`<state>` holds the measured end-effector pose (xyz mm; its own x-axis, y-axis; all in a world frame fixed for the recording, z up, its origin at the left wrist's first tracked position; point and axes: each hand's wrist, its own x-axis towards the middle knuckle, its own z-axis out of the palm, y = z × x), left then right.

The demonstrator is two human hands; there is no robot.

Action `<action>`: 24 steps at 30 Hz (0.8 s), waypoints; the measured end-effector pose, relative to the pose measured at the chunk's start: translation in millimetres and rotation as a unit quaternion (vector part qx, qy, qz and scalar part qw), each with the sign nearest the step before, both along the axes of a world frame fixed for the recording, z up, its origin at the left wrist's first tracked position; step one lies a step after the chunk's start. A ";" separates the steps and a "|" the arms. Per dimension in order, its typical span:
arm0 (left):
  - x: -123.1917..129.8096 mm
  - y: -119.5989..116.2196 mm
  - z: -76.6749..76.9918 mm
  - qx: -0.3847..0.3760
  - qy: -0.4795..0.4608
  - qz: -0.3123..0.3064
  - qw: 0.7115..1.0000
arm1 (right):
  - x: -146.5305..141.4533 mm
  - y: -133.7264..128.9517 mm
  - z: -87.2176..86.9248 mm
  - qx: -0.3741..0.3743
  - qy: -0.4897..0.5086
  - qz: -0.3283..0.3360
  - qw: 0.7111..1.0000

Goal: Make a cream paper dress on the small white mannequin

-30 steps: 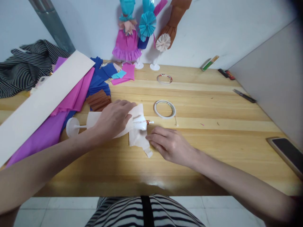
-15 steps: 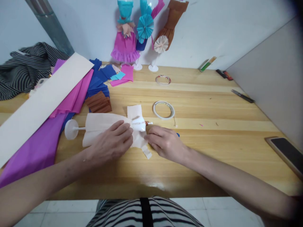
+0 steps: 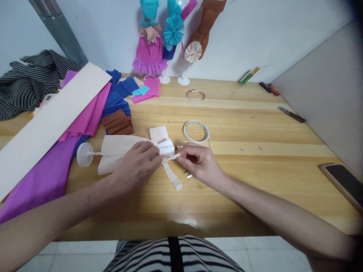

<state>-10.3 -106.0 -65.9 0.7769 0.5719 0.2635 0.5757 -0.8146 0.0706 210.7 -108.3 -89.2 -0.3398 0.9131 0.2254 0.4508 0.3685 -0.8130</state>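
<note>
A small dress of pale crepe paper (image 3: 116, 145) lies sideways on a white stand, whose round base (image 3: 84, 155) points left. My left hand (image 3: 141, 158) is closed over the dress's middle and holds it against the table. Between thumb and forefinger, my right hand (image 3: 200, 162) pinches the end of a pale paper flap (image 3: 171, 158) at the top of the dress. A second flap (image 3: 159, 134) spreads out on the far side. Below hangs a loose pale paper strip (image 3: 172, 176). Scissor tips (image 3: 188, 175) show beside my right hand, the rest being hidden.
Behind my hands lie a roll of double-sided tape (image 3: 196, 131) and a thinner ring (image 3: 195, 95). Coloured crepe paper (image 3: 51, 170) and a long pale sheet (image 3: 53, 117) cover the left. Dressed stands (image 3: 150, 53) line the wall. A phone (image 3: 343, 185) and a knife (image 3: 292, 114) are right.
My right hand has lifted the near flap and folded it up toward the top of the dress. The loose strip now shows at greater length, and the scissor tips have come into sight.
</note>
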 end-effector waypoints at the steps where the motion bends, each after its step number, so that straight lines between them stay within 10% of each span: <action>1: 1.4 1.3 0.7 -0.009 -0.009 0.011 1.000 | -0.4 0.8 0.8 -0.001 -0.005 -0.002 1.000; 24: 8.8 15.6 -0.6 -0.054 -0.128 0.091 0.986 | -5.5 18.0 2.5 0.049 0.011 -0.041 0.998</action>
